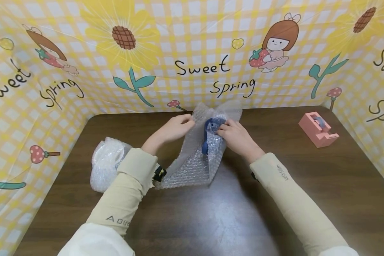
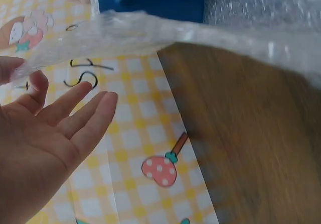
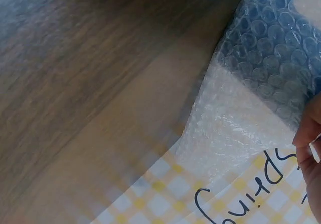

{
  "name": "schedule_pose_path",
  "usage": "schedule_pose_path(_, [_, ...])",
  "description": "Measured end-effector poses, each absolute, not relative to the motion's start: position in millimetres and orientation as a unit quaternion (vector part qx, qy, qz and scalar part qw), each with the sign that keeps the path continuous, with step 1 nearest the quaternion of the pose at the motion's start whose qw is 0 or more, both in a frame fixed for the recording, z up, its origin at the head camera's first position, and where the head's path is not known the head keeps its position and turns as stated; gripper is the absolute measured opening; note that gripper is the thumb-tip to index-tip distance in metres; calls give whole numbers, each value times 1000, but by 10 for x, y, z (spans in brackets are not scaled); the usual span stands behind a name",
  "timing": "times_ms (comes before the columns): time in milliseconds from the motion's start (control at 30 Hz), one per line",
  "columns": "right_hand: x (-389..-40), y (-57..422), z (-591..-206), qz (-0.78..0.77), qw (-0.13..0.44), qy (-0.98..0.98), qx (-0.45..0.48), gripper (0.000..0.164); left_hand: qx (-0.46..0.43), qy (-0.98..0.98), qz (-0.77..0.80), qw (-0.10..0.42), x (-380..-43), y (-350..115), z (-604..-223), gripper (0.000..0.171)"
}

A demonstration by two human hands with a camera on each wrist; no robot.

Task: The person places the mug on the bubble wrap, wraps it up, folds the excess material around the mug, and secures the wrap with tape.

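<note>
A smooth blue object lies partly covered by a sheet of bubble wrap near the back of the table. In the left wrist view, its rounded blue surface shows beyond the lifted edge of the wrap. My left hand pinches that edge between thumb and index finger, the other fingers spread. On the other side, my right hand holds a folded-over part of the wrap against the blue object, fingers bent. In the right wrist view, blue shows through the bubbles, beside the right hand.
To the left, by my left forearm, sits a bundle in bubble wrap. A pink tape dispenser stands at the right on the dark wooden table. A yellow checked cloth hangs behind the table and along its sides.
</note>
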State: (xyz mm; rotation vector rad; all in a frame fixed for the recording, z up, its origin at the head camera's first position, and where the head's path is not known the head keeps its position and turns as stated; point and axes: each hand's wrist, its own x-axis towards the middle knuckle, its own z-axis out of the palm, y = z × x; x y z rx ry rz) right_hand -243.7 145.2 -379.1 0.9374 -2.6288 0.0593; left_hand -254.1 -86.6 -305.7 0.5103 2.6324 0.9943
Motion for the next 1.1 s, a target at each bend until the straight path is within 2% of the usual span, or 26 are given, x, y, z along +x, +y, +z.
schedule_pose_path(167, [-2460,1397,-3815,-4,191,-928,319,21,174,886,380,202,-2514,-733,-3080,48])
schedule_pose_path(300, [-2461,1382,-3831,-4,193,-931,311,19,178,866,409,224,-2503,-646,-3103,50])
schedule_pose_path(467, [-2464,1378,-3850,8,210,-928,308,17,188,878,393,198,-2503,-552,-3104,35])
schedule_pose_path(633, [-2470,1385,-3875,41,228,-925,302,12,167,881,401,188,-2519,-468,-3112,38])
schedule_pose_path(833, [-2475,1395,-3885,40,232,-927,293,16,142,923,343,98,-2588,-364,-3230,20])
schedule_pose_path(1000, [-2480,1400,-3895,28,236,-925,295,18,86,925,364,60,-2625,-287,-3349,27])
schedule_pose_path(1100, [-2473,1398,-3895,37,236,-924,298,21,56,904,419,72,-2660,-279,-3419,37])
